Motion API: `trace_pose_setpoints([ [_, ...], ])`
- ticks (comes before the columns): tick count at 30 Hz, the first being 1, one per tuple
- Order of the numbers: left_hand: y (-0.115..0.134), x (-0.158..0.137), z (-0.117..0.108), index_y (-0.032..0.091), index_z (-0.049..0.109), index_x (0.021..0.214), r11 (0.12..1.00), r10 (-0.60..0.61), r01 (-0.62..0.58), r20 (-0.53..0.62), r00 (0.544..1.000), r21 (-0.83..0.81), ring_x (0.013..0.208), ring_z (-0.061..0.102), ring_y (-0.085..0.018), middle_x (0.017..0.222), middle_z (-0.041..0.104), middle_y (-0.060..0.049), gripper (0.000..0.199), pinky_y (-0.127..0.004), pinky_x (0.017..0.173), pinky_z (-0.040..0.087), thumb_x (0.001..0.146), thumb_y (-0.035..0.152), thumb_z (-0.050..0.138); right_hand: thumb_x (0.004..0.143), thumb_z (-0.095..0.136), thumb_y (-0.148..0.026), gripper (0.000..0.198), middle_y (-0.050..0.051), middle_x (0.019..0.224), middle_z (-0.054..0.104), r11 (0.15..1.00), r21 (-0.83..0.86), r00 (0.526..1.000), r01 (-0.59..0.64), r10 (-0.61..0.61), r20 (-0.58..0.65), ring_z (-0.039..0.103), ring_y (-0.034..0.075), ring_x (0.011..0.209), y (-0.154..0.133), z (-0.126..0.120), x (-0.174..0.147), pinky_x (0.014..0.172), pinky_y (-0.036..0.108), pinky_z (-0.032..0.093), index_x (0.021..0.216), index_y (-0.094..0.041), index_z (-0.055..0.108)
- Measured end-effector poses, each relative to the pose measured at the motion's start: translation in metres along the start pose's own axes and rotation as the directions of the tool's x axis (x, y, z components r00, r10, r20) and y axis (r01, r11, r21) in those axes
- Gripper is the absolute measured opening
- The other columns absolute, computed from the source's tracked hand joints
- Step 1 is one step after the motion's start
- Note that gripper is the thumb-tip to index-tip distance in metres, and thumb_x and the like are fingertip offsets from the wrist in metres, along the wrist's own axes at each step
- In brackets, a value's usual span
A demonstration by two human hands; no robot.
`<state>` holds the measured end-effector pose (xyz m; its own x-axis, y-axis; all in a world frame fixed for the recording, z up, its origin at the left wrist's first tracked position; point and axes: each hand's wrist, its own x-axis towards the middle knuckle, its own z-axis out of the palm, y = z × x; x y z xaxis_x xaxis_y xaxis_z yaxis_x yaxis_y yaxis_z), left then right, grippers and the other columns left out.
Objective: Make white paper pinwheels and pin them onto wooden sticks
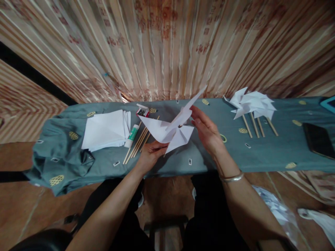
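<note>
A white paper pinwheel (172, 130) with a small metallic pin at its centre is held over the middle of the table. My left hand (151, 155) is closed on its lower left side, thumb near a blade; part of a stick shows just below. My right hand (206, 130), fingers stretched out and a little bent, is at the pinwheel's right edge; whether the fingertips touch the paper I cannot tell. Left of the pinwheel lie several wooden sticks (137, 144), a glue stick (132, 135) and a small open red and white box (142, 111).
A stack of white paper sheets (104, 130) lies on the left of the green tablecloth (157, 166). Several pinwheels on sticks (252, 104) lie at the right, with a dark phone (318, 139) farther right. A pleated curtain (167, 52) hangs behind the table.
</note>
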<state>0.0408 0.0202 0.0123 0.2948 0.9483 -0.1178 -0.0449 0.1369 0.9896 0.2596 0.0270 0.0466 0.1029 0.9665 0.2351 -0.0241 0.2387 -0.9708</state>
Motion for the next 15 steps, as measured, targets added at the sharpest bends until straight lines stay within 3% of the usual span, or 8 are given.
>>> trace_pose_setpoints([
  [3,0.001,0.000,-0.001,0.019,0.082,0.084,1.000,-0.022,0.022,0.009,1.000,-0.015,0.095,0.071,-0.027,0.095,0.079,-0.008,0.031,-0.040,0.092,0.053,0.060,0.040,0.083,0.089,0.063,-0.052,0.044,0.000,0.139,0.063,1.000,-0.027,1.000,-0.007,0.007,-0.009,0.055,0.021,0.131,0.005,0.001,0.001,0.116,0.040,0.037,0.129,-0.034,0.064],
  [7,0.005,-0.003,-0.003,0.019,0.081,0.079,0.999,0.019,-0.019,0.015,1.000,0.047,0.091,0.070,-0.025,0.088,0.078,-0.008,0.026,-0.036,0.087,0.053,0.064,0.041,0.082,0.082,0.071,-0.052,0.032,0.001,0.108,0.076,0.996,-0.077,0.996,-0.047,0.041,-0.078,0.068,0.021,0.102,0.007,0.003,-0.003,0.100,0.040,0.049,0.105,-0.030,0.077],
  [11,0.008,-0.004,-0.003,0.016,0.080,0.077,0.996,0.064,-0.066,0.041,0.997,0.055,0.074,0.065,-0.018,0.082,0.074,-0.007,0.024,-0.029,0.070,0.051,0.067,0.039,0.081,0.073,0.080,-0.048,0.024,-0.001,0.087,0.077,0.993,-0.032,0.989,-0.111,0.107,-0.100,0.067,0.018,0.080,0.004,0.007,-0.008,0.081,0.035,0.054,0.087,-0.029,0.080],
  [15,0.005,-0.005,-0.003,0.016,0.078,0.071,0.996,0.070,-0.071,0.024,0.997,0.063,0.068,0.063,-0.018,0.076,0.072,-0.006,0.022,-0.029,0.067,0.050,0.066,0.038,0.081,0.070,0.081,-0.049,0.026,0.000,0.083,0.076,0.985,-0.023,0.983,-0.170,0.168,-0.075,0.066,0.018,0.076,0.002,0.009,-0.014,0.074,0.033,0.054,0.081,-0.026,0.080],
])
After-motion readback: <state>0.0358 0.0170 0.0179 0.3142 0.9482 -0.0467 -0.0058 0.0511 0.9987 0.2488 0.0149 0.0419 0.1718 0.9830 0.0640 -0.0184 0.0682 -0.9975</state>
